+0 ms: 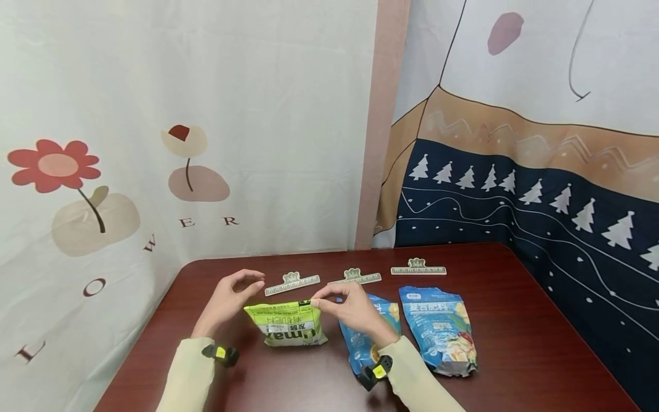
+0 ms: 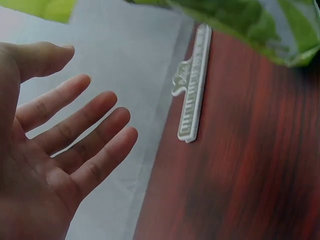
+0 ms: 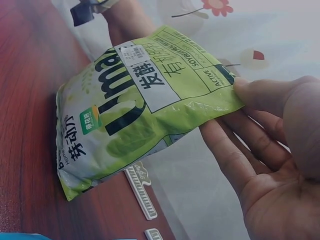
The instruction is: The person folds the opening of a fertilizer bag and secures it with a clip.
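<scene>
The lime-green fertilizer pouch [image 1: 290, 327] was toward the left half of the dark red tabletop [image 1: 507, 326], its base down and its upper edge drawn up. The right hand [image 1: 355, 309] pinched one top corner between thumb and fingers, while the left hand [image 1: 230, 300] was spread loosely beside the opposite corner, holding nothing and apart from the film. To my eye that one-sided grip was the weak point: a harder pull might have twisted the pouch, slid it, or tipped it over for want of a second hold. If the top was unsealed, which I couldn't tell, tipping could have spilled the contents. The left ruler-patterned clip [image 1: 292, 284] was just behind the pouch, near the left fingertips, where a careless sweep might have knocked it askew; the middle clip [image 1: 355, 277] was partly hidden by the right hand. The black wrist camera [image 1: 374, 373] overlapped the left blue pouch [image 1: 360, 346], and a dip of that arm could have dragged it. Behind the clips, the table's far edge met the printed wall cloth [image 1: 288, 143], leaving little depth there. Open wood ran between the forearms toward the person, and more to the right of the right blue pouch [image 1: 440, 329].
</scene>
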Motion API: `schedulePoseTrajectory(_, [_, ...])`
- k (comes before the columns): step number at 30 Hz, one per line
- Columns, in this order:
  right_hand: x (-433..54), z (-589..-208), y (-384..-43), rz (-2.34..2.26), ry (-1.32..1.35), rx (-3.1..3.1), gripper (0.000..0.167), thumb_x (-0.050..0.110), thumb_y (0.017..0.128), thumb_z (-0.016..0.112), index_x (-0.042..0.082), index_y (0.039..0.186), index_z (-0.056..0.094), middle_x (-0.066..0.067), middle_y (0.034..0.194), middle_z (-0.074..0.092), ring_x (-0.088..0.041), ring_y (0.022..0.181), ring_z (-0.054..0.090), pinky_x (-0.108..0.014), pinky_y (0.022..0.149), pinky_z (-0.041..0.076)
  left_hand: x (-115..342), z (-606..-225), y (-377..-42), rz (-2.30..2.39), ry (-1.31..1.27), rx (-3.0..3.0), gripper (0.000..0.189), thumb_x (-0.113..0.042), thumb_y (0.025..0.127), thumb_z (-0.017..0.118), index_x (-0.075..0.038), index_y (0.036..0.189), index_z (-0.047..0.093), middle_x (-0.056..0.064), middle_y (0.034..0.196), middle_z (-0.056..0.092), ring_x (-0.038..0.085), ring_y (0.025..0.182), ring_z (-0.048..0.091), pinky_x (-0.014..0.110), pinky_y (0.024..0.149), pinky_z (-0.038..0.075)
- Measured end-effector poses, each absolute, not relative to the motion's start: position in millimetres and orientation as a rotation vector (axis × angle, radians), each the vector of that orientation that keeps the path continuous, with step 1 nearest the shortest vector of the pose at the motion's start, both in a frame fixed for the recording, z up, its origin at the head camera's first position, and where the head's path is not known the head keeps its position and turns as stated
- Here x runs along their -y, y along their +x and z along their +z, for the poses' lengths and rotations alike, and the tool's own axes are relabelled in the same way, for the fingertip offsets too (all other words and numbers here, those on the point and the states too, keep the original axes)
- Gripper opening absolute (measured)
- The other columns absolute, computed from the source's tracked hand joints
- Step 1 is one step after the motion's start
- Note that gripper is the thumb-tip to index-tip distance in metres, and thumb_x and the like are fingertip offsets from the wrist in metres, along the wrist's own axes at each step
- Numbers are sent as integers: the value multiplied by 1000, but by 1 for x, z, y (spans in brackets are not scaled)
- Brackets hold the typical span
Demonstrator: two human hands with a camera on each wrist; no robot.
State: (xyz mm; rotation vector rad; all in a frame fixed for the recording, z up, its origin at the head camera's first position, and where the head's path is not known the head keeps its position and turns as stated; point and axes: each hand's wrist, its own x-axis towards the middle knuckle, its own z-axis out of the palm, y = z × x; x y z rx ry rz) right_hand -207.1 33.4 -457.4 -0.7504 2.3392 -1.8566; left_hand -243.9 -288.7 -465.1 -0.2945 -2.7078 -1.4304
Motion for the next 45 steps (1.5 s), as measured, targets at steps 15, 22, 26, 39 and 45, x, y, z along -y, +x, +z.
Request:
schedulePoseTrajectory(15, [-33, -459, -209, -1867, -765, -2327, 6, 33, 92, 78, 29, 95, 81, 5, 93, 77, -17, 86, 66, -24, 69, 55, 275, -477, -291, -1093, -492, 2901, 43, -32, 96, 73, -14, 134, 65, 11, 140, 64, 37, 135, 55, 61, 109, 45])
schedulePoseTrajectory(22, [-33, -459, -209, -1865, -789, -2311, 8, 32, 93, 77, 27, 97, 80, 4, 94, 77, -14, 87, 67, -24, 70, 56, 265, -484, -309, -965, -613, 2965, 53, -29, 95, 73, -9, 141, 58, 13, 144, 61, 38, 135, 55, 61, 109, 45])
schedulePoseTrajectory(26, [-34, -459, -210, -1858, -784, -2314, 7, 33, 93, 77, 28, 97, 80, 5, 94, 77, -14, 86, 67, -25, 70, 56, 262, -487, -315, -966, -654, 2977, 55, -27, 94, 75, -7, 142, 57, 14, 140, 64, 36, 131, 59, 58, 108, 47])
schedulePoseTrajectory(39, [-33, -460, -211, -1838, -766, -2323, 6, 35, 93, 77, 30, 96, 80, 7, 93, 77, -23, 89, 66, -24, 69, 54, 252, -500, -322, -698, -775, 2971, 41, -19, 93, 75, -3, 130, 66, 14, 126, 69, 32, 122, 63, 52, 106, 50])
schedulePoseTrajectory(45, [-33, -460, -211, -1841, -765, -2325, 6, 35, 93, 77, 31, 95, 80, 6, 93, 77, -26, 90, 66, -24, 69, 54, 247, -497, -322, -788, -724, 2983, 30, -14, 91, 77, -7, 118, 67, 7, 110, 71, 21, 103, 67, 42, 91, 55])
